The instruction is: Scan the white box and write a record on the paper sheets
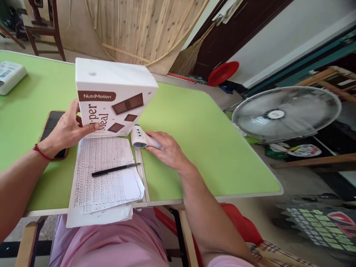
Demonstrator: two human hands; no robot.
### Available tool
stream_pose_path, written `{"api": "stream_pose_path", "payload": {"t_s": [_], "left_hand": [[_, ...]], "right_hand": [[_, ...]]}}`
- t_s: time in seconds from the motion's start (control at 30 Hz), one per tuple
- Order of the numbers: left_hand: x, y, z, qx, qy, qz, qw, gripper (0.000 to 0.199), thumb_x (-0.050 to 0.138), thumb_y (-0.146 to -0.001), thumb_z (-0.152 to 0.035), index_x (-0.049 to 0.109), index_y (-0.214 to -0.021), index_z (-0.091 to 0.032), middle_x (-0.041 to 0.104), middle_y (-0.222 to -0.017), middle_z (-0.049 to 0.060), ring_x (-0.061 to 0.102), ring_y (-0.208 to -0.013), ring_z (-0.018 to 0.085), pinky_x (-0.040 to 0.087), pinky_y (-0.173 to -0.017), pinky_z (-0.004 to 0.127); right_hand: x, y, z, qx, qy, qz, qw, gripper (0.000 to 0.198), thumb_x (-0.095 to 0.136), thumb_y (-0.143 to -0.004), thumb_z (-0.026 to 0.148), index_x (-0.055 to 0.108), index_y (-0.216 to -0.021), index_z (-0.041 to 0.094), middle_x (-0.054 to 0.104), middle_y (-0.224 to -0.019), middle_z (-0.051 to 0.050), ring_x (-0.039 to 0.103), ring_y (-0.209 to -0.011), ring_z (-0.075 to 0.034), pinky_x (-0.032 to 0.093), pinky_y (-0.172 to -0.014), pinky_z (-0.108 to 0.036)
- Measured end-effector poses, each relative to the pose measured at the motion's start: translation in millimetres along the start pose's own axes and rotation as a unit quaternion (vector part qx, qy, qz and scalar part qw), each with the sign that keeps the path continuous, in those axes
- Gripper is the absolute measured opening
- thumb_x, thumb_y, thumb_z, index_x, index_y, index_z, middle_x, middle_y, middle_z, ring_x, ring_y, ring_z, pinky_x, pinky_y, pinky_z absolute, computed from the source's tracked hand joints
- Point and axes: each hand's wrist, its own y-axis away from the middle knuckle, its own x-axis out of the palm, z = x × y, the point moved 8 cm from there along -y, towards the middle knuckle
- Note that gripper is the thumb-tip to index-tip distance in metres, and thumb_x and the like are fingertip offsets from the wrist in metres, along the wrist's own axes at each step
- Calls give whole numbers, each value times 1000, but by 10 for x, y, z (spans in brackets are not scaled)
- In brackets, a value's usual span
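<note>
My left hand [68,126] grips the lower left side of a white NutriMotion box [116,78], its thumb across the printed front. The box stands tilted at the far end of some handwritten papers [102,185]. In my right hand [169,150] is a white handheld infrared thermometer [139,137] with blue buttons and a dark window, held by its handle close to the box's lower right corner. A black pen [115,170] lies across the papers. Partly behind my left wrist, a dark phone [52,124] rests on the green table [211,148].
A white device [11,77] sits at the table's far left. Beyond the right edge stands a fan [286,113]. A broom [191,53] and a red basin [223,73] are behind the table. A wooden chair [44,31] is at the back left.
</note>
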Motion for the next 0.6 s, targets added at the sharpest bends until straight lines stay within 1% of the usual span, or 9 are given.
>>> {"api": "stream_pose_path", "payload": {"t_s": [0.03, 0.1, 0.2, 0.27, 0.3, 0.37, 0.4, 0.5, 0.6], "left_hand": [[6, -1, 15, -5, 4, 5, 1000, 81, 71, -75, -62, 41, -133, -15, 58, -129, 15, 57, -109, 31, 50, -84, 44], [-1, -4, 34, -7, -2, 5, 1000, 80, 71, -75, -62, 41, -131, -15, 59, -127, 15, 58, -110, 32, 49, -86, 45], [-12, -12, 59, -2, -18, 7, 1000, 78, 71, -76, -61, 42, -131, -14, 60, -125, 14, 58, -110, 32, 48, -90, 46], [12, -17, 70, 5, -20, 24, 999, 74, 69, -79, -60, 42, -130, -14, 61, -124, 13, 57, -112, 32, 48, -91, 46], [28, -18, 71, 9, -20, 34, 999, 71, 68, -80, -60, 44, -129, -14, 61, -124, 12, 57, -113, 32, 47, -92, 47], [51, -23, 60, 18, -22, 46, 999, 64, 65, -82, -60, 47, -125, -16, 61, -125, 11, 56, -115, 31, 46, -95, 48], [55, -26, 48, 23, -22, 47, 998, 61, 65, -82, -60, 49, -123, -17, 61, -125, 10, 56, -115, 31, 45, -97, 47], [46, -37, 22, 22, -24, 42, 999, 58, 64, -81, -64, 53, -116, -19, 63, -120, 7, 58, -109, 28, 48, -93, 45], [-12, -39, 27, 3, -60, 25, 998, 61, 65, -79, -67, 51, -116, -20, 63, -113, 5, 58, -96, 24, 50, -83, 40]], "right_hand": [[0, 3, -4, -1, 9, 0, 1000, 38, 61, -85, 31, 64, -122, 21, 69, -109, -12, 62, -100, -31, 49, -89, -51], [-19, 13, 0, -1, 28, -6, 1000, 39, 59, -84, 26, 63, -122, 21, 68, -113, -12, 60, -105, -32, 47, -94, -54], [-136, 33, 98, -14, 39, -59, 997, 44, 56, -81, 17, 62, -125, 19, 62, -120, -14, 55, -114, -32, 44, -99, -54], [-213, 49, 256, -48, 3, -93, 995, 41, 56, -82, 15, 65, -122, 19, 62, -114, -14, 56, -109, -30, 46, -94, -50], [-221, 56, 359, -74, -30, -93, 992, 36, 57, -83, 16, 67, -117, 21, 64, -106, -12, 58, -100, -27, 48, -89, -47], [-156, 67, 577, -127, -99, -48, 986, 22, 60, -87, 23, 72, -105, 25, 65, -86, -6, 58, -82, -22, 46, -79, -42], [-97, 76, 675, -147, -121, -14, 982, 17, 63, -87, 28, 73, -100, 26, 65, -81, -4, 57, -78, -20, 44, -76, -40], [75, 113, 854, -169, -138, 60, 974, 12, 67, -87, 33, 74, -90, 24, 63, -78, -4, 53, -77, -19, 38, -74, -37], [170, 136, 889, -165, -134, 88, 973, 11, 64, -89, 28, 72, -84, 23, 61, -74, -4, 51, -75, -19, 35, -72, -36]]}}
